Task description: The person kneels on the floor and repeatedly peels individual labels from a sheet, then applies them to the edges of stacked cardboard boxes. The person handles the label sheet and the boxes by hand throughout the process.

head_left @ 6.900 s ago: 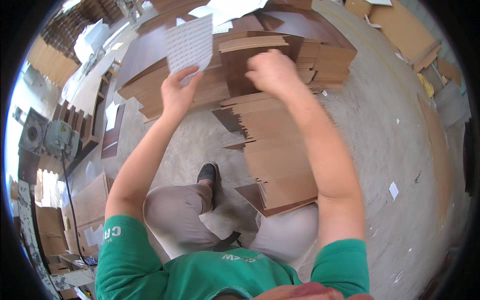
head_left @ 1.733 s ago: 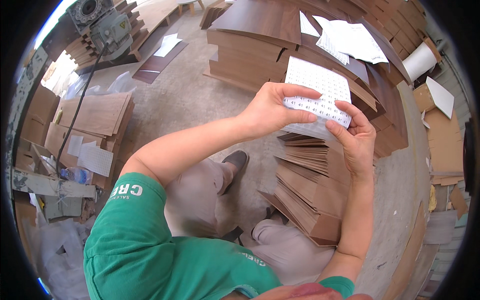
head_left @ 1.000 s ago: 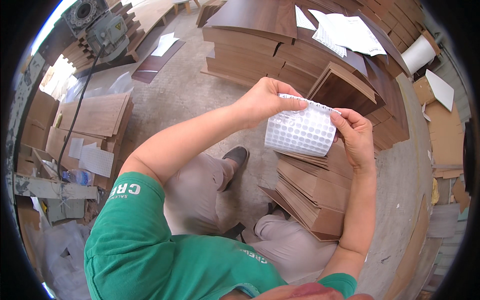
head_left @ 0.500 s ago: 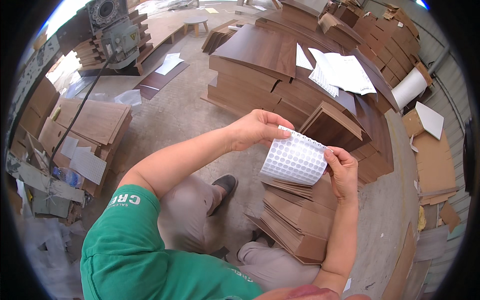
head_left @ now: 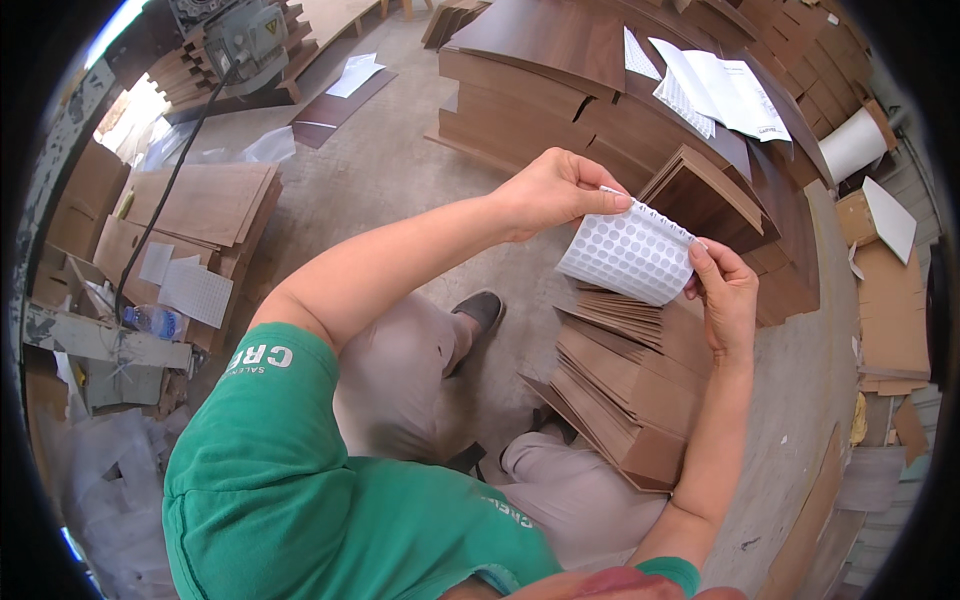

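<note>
Between my hands is a white sheet of round grey stickers (head_left: 630,252), its top edge curled over. My left hand (head_left: 562,192) pinches the upper left corner between thumb and fingers. At the right edge, my right hand (head_left: 722,280) grips the sheet with thumb and fingertips. The sheet hangs tilted above a fanned stack of brown boards (head_left: 630,390) that stands by my right leg. Just beyond the sheet, an upright bundle of dark wood-look panels (head_left: 710,205) leans on a larger pile.
A large stack of brown panels (head_left: 540,110) stands ahead, with white papers (head_left: 725,88) on top. Boards (head_left: 195,205), loose sticker sheets (head_left: 197,292) and a plastic bottle (head_left: 152,321) are at the left. A motor (head_left: 245,45) stands far left; cardboard (head_left: 892,315) leans at the right.
The view has shifted, so the surroundings sit further right and some higher. Both hands still hold the sticker sheet, which has curled more at its top edge.
</note>
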Available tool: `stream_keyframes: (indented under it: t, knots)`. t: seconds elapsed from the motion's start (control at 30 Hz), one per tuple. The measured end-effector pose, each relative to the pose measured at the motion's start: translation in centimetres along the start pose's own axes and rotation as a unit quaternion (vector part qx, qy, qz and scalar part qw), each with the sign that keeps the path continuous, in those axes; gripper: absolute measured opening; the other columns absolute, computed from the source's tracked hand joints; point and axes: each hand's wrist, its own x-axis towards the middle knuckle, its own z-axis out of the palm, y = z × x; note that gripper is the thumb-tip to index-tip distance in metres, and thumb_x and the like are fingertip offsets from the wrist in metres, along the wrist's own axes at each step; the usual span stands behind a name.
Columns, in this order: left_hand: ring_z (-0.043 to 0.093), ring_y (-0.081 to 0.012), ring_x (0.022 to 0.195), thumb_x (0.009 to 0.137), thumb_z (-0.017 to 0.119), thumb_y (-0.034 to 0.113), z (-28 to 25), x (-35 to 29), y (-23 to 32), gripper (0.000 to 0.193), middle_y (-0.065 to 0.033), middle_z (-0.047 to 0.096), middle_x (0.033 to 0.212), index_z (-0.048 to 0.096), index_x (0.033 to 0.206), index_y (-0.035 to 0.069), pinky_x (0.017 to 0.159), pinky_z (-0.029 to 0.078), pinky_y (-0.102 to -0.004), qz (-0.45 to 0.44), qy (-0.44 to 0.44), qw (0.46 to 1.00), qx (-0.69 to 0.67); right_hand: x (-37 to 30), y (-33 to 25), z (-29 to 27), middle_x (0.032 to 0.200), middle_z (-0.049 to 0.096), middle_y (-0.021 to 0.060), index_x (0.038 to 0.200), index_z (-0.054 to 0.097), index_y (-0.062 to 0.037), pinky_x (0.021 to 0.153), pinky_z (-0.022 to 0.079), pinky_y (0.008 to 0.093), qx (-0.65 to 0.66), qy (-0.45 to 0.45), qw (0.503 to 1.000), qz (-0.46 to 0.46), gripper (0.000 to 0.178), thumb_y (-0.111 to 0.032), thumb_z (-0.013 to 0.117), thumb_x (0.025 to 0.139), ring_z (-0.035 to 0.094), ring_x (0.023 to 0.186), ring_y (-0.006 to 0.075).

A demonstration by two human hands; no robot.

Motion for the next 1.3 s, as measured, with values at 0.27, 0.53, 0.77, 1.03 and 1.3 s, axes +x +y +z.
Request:
stream_keyframes:
  t: [0.27,0.53,0.77,1.03,1.3]
  knots:
    - [0.049,-0.0028,0.066,0.085,0.069,0.011,1.3,-0.4,-0.7,0.031,0.0060,0.055,0.069,0.065,0.115,0.002,0.060,0.042,-0.0204,0.004,0.016,0.994,0.104,-0.6,-2.6,5.0,0.089,0.064,0.0105,0.100,0.066,-0.0021,0.070,0.050,0.0354,-0.358,0.008,0.873,-0.330,0.022,-0.002,0.069,0.078,0.061,0.079,0.0239]
    - [0.035,-0.0035,0.059,0.085,0.068,0.008,2.0,-0.7,0.5,0.033,0.0087,0.042,0.063,0.063,0.117,0.002,0.053,0.033,-0.0236,0.071,0.028,0.968,0.241,1.5,-1.8,7.0,0.087,0.063,0.0092,0.094,0.065,-0.0021,0.068,0.051,0.0366,-0.422,-0.013,0.810,-0.407,0.018,-0.002,0.066,0.076,0.060,0.081,0.0267]
    - [0.045,-0.0018,0.065,0.085,0.064,-0.001,0.9,-0.5,0.1,0.033,0.0049,0.057,0.073,0.061,0.118,-0.002,0.060,0.040,-0.0202,0.040,0.026,0.986,0.163,2.4,-1.2,8.2,0.086,0.063,0.0060,0.089,0.064,-0.0024,0.066,0.053,0.0328,-0.464,0.023,0.748,-0.474,0.023,0.001,0.063,0.066,0.060,0.081,0.0230]
    - [0.061,-0.0098,0.091,0.082,0.060,-0.005,-0.1,0.7,-1.2,0.038,-0.0068,0.068,0.100,0.058,0.120,-0.005,0.082,0.049,-0.0247,-0.020,0.010,0.999,0.032,2.8,-0.4,9.0,0.075,0.055,0.0035,0.074,0.057,-0.0061,0.057,0.052,0.0279,-0.520,0.031,0.697,-0.493,0.014,-0.004,0.064,0.062,0.056,0.074,0.0200]
    - [0.063,-0.0132,0.095,0.078,0.061,-0.008,-0.5,0.8,-1.3,0.045,-0.0101,0.067,0.107,0.056,0.123,-0.005,0.085,0.049,-0.0268,-0.041,-0.009,0.999,-0.007,2.4,0.4,7.5,0.080,0.063,0.0069,0.081,0.065,-0.0035,0.066,0.053,0.0297,-0.358,-0.010,0.861,-0.362,0.011,-0.002,0.066,0.071,0.061,0.075,0.0212]
